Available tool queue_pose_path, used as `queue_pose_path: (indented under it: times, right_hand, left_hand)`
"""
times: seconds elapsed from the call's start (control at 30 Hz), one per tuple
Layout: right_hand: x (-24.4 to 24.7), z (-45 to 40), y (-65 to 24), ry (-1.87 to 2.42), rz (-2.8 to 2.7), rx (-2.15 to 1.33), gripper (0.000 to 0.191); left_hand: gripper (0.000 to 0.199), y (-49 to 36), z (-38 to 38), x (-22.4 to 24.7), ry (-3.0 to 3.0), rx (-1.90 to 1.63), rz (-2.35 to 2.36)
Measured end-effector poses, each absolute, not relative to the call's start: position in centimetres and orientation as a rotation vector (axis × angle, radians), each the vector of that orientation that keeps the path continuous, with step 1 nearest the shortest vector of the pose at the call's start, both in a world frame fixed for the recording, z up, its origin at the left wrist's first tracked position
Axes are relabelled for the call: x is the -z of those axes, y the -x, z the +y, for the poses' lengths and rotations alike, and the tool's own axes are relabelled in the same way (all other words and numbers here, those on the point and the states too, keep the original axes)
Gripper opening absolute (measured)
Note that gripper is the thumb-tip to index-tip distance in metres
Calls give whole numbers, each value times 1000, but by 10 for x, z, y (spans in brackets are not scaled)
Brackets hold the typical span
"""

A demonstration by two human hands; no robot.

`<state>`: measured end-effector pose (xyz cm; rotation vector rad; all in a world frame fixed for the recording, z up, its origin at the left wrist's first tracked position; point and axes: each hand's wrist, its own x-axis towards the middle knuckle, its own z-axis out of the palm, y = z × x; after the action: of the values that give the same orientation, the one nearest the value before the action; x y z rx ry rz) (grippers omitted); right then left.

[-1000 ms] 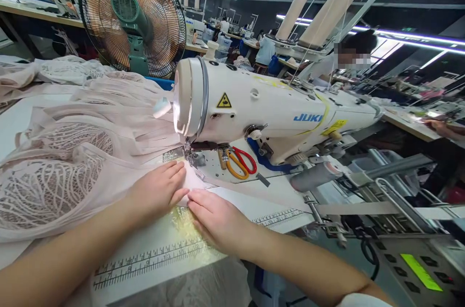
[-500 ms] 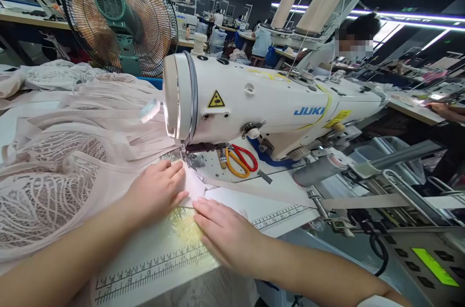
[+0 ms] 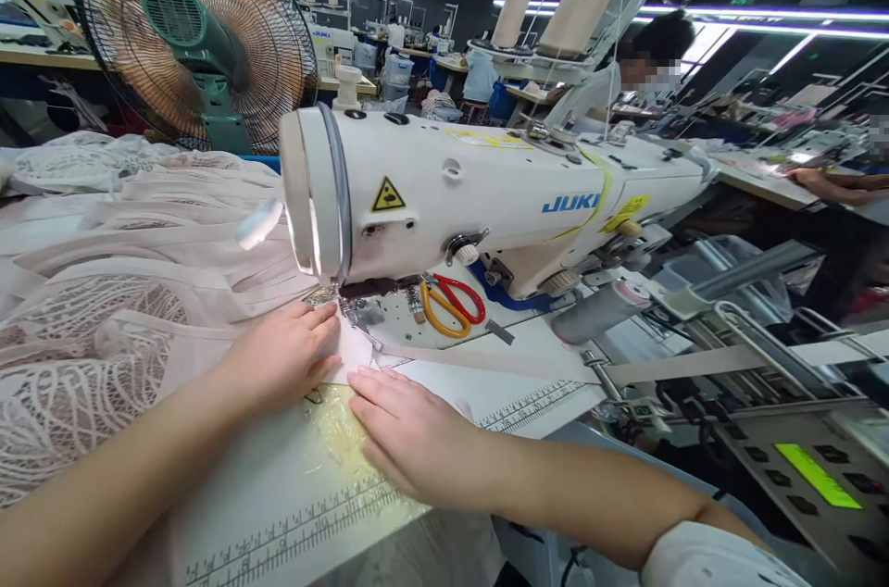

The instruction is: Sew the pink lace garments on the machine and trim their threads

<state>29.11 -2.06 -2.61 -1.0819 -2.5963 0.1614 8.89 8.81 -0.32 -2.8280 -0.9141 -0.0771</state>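
Note:
A pale pink piece of fabric lies under the needle area of a white sewing machine. My left hand rests on its left side, fingertips close to the presser foot, thumb apart from the fingers. On the fabric's near edge, my right hand lies flat with fingers stretched out. A light strip runs from the fabric towards a metal guide at the right. Lace garments spread left of my left hand. Whatever is under my palms is hidden.
Scissors with orange and red handles lie on the machine bed beside a grey cone. Printed rulers and yellowish tape mark the table's front. A large fan stands behind. A co-worker sits beyond the machine.
The whole view has shifted, so the machine and fan appear farther left. Both hands keep nearly the same place on the fabric by the needle.

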Motion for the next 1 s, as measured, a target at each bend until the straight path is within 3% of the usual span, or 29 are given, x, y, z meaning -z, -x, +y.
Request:
queue_pose_path:
  times: [0.1, 0.27, 0.53, 1.0]
  right_hand:
    - [25, -16, -285, 1124, -2619, -194, 44]
    - [26, -10, -277, 1145, -2626, -253, 53]
    - [31, -11, -283, 1038, -2568, -206, 41]
    - [29, -10, -289, 991, -2560, -338, 36]
  left_hand:
    - [30, -90, 72, 4, 2774, 211, -753]
    - [47, -87, 35, 24, 2792, 366, -822]
    - [51, -71, 47, 21, 2989, 350, -914]
    - [55, -62, 69, 16, 3156, 362, -933]
